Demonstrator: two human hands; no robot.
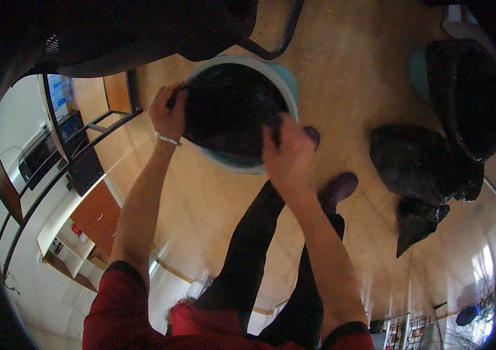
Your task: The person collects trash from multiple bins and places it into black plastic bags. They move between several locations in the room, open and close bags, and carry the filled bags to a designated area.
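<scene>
Before me a round, pale teal waste bin (289, 83) stands on the floor, seen from above. A black plastic bag (234, 109) lines or fills it, and its depth is too dark to tell. At the bin's left rim, my left hand (169, 109) pinches a dark edge of the bag between thumb and fingers. My right hand (289, 151) is at the lower right rim, slightly blurred. Its fingers are curled around dark material that looks like the same bag.
To the right stand a second bin with a black liner (467, 96) and a full-looking black plastic bag (418, 162). A smaller black piece (416, 223) lies by them. A black metal frame (94, 135) is at left. Dark furniture with a bent tube leg (289, 35) borders the top.
</scene>
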